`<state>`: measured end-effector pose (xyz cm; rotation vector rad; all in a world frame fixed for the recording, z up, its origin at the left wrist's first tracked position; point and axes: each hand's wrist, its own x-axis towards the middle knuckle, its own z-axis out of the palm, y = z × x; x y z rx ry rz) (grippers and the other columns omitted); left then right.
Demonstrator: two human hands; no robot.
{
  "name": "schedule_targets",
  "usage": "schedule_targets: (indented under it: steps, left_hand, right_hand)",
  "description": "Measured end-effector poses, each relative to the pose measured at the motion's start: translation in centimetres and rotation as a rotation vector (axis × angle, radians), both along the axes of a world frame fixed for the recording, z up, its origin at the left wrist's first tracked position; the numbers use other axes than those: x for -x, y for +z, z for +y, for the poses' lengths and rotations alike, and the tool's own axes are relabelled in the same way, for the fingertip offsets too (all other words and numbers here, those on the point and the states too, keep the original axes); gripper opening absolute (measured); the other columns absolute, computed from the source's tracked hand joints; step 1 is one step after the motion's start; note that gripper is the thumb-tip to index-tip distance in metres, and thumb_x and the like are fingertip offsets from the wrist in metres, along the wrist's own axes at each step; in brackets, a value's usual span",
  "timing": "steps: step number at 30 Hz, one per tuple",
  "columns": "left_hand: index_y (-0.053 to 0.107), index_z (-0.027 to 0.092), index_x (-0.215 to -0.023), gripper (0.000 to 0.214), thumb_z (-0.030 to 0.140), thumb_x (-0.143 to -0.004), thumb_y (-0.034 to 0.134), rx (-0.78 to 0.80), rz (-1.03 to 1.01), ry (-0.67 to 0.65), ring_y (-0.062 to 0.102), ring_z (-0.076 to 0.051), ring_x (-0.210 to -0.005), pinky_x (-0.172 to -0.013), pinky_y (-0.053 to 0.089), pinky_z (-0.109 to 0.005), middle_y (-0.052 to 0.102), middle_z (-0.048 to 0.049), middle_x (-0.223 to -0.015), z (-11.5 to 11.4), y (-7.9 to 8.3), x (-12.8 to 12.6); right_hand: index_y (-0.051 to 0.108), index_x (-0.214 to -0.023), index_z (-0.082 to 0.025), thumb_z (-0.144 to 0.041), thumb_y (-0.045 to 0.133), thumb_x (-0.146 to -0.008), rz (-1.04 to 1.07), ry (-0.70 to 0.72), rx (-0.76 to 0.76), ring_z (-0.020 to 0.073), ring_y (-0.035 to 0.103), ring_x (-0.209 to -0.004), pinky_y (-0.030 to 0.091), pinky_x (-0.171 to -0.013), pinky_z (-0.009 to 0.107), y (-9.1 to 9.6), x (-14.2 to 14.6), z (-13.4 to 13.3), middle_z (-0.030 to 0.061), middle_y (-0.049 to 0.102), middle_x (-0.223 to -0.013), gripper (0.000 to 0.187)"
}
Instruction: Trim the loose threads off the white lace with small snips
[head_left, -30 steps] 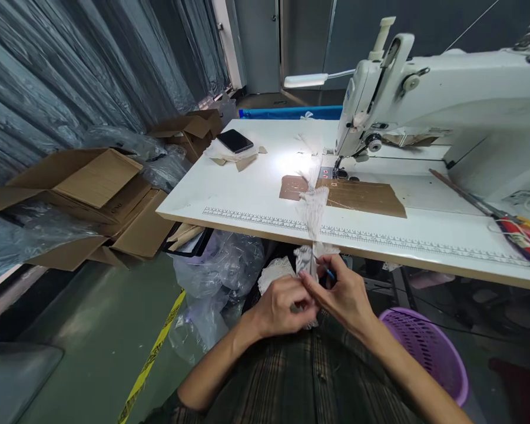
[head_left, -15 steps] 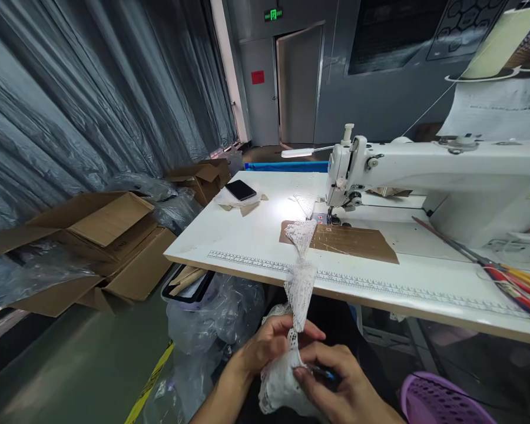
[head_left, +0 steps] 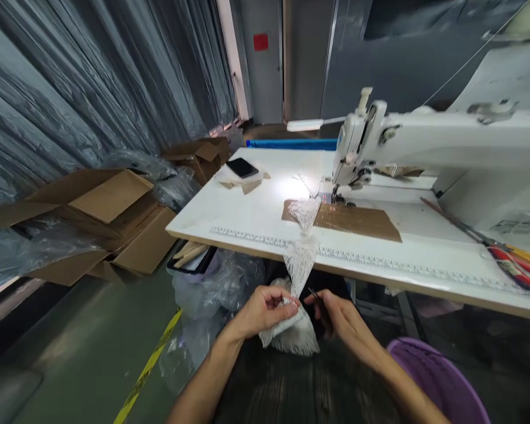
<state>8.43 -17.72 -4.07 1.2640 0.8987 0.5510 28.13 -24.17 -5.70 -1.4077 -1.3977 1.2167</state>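
A strip of white lace (head_left: 302, 253) runs from the brown card (head_left: 348, 218) on the sewing table over the front edge and down to my lap, where more of it lies bunched. My left hand (head_left: 265, 309) pinches the lace just below the table edge. Close beside it on the right, my right hand (head_left: 340, 318) is closed on a small dark tool (head_left: 314, 294), apparently thread snips, whose tip points toward the lace. The white sewing machine (head_left: 424, 147) stands on the table behind, its needle at the far end of the lace.
A phone (head_left: 242, 168) lies on paper scraps at the table's far left. Long scissors and coloured pencils (head_left: 512, 259) rest at the right. Open cardboard boxes (head_left: 101, 218) and plastic bags fill the floor at left. A purple basket (head_left: 441, 383) stands by my right knee.
The view tilted up and then partly back down. My hands came apart: the left still pinches the lace, the right drew off to the right with the tool.
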Motion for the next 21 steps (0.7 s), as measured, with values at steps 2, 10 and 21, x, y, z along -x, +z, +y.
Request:
schedule_targets:
  steps: [2,10,21]
  left_hand:
    - [0.076,0.011,-0.082,0.042,0.049,-0.064,0.081,-0.014,0.017,-0.007,0.049,-0.009,-0.056,-0.049,0.034,-0.02,0.066,-0.0044,-0.069,-0.1,-0.1,0.1]
    - [0.078,0.012,-0.087,0.032,0.041,-0.075,0.074,-0.077,-0.004,-0.02,0.063,-0.016,-0.072,-0.06,0.046,-0.023,0.074,-0.0097,-0.085,-0.1,-0.6,0.4]
    - [0.075,0.01,-0.079,0.029,0.039,-0.076,0.072,-0.04,-0.005,0.013,0.051,-0.009,-0.056,-0.05,0.036,-0.019,0.065,-0.0024,-0.065,0.0,-0.6,0.7]
  right_hand:
    - [0.062,-0.072,-0.015,-0.061,0.033,-0.097,-0.022,-0.003,0.007,0.0112,0.039,-0.056,0.033,-0.049,0.023,-0.3,0.1,0.2,-0.0005,0.046,-0.065,0.059]
    - [0.063,-0.075,-0.015,-0.054,0.033,-0.099,-0.145,0.116,-0.073,0.0128,0.043,-0.058,0.032,-0.052,0.025,-0.6,0.9,0.6,-0.0003,0.05,-0.061,0.054]
    - [0.046,-0.067,-0.02,-0.049,0.035,-0.099,-0.223,0.139,-0.173,0.0122,0.043,-0.056,0.032,-0.055,0.026,-0.4,2.0,1.9,-0.0024,0.047,-0.06,0.045]
